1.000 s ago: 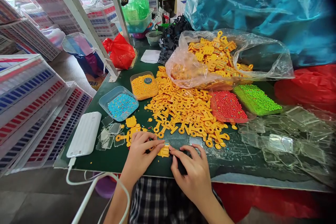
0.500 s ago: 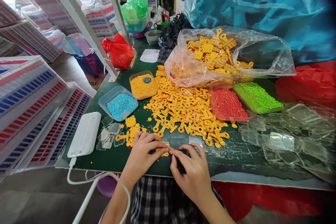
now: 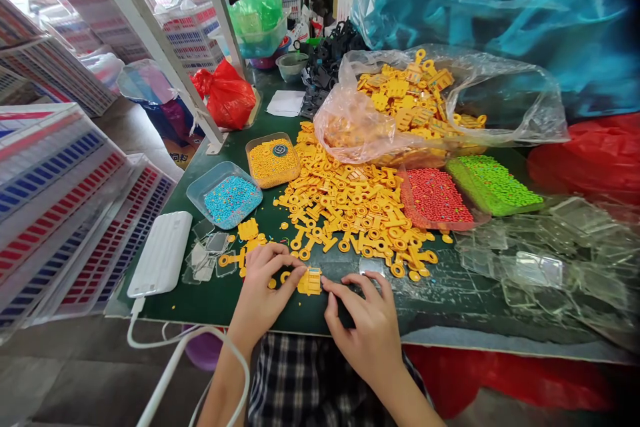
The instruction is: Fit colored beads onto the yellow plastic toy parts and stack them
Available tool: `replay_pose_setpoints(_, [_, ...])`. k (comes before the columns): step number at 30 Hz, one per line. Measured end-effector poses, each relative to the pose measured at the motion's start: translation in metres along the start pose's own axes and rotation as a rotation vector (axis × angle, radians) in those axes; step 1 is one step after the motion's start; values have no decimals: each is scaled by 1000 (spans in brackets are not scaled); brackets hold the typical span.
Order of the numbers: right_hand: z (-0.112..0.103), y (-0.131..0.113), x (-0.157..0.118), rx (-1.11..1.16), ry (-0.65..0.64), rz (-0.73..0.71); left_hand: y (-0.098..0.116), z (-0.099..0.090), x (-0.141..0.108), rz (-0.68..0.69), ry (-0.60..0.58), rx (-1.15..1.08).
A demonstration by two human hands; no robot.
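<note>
My left hand (image 3: 265, 283) and my right hand (image 3: 363, 320) rest on the dark green table mat (image 3: 210, 303), close together. Between them lies a small yellow plastic piece (image 3: 310, 281), with a fingertip of each hand at its sides. A yellow plastic ring (image 3: 285, 276) sits partly under my left fingers. Beyond my hands spreads a large heap of yellow plastic parts (image 3: 350, 203). More of these parts fill a transparent plastic bag (image 3: 400, 107). Whether either hand grips the piece is hidden.
Trays of blue beads (image 3: 233, 200), yellow beads (image 3: 273, 161), red beads (image 3: 435, 197) and green beads (image 3: 493, 185) stand around the heap. A white power bank (image 3: 160, 253) with its cable lies at the left. Transparent plastic sheets (image 3: 540, 267) are piled at the right.
The yellow piece now shows fully between my fingertips, where fingers covered much of it before. My left hand has drawn slightly back from it, uncovering the ring.
</note>
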State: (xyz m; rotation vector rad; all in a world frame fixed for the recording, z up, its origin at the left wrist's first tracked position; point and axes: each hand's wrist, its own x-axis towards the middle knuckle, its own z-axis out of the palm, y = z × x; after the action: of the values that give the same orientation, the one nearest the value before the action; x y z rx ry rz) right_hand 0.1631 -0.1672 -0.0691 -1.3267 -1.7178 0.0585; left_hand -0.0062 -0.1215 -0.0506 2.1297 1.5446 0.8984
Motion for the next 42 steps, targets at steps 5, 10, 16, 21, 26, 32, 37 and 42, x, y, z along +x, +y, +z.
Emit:
replay_pose_setpoints(5, [0,0,0,6,-8,-12,2,0,1,2,-44,32])
replay_pose_setpoints(10, [0,0,1,16,-29,-31,3,1,2,54,-160,80])
replay_pose_setpoints(16, [0,1,0,15,-60,-36,2,0,2,77,-152,85])
replay_pose_setpoints(21, [0,1,0,6,-56,-40,1,1,1,66,-112,86])
replay_pose_setpoints(26, [-1,0,1,-11,-59,-53,1,5,2,84,-127,109])
replay_pose_setpoints(32, [-1,1,1,-20,-65,-58,2,5,1,100,-107,92])
replay_pose_setpoints(37, [-1,1,1,-16,-53,-55,1,3,0,64,-57,96])
replay_pose_setpoints(42, [0,1,1,-17,-58,-52,-1,6,0,84,-78,117])
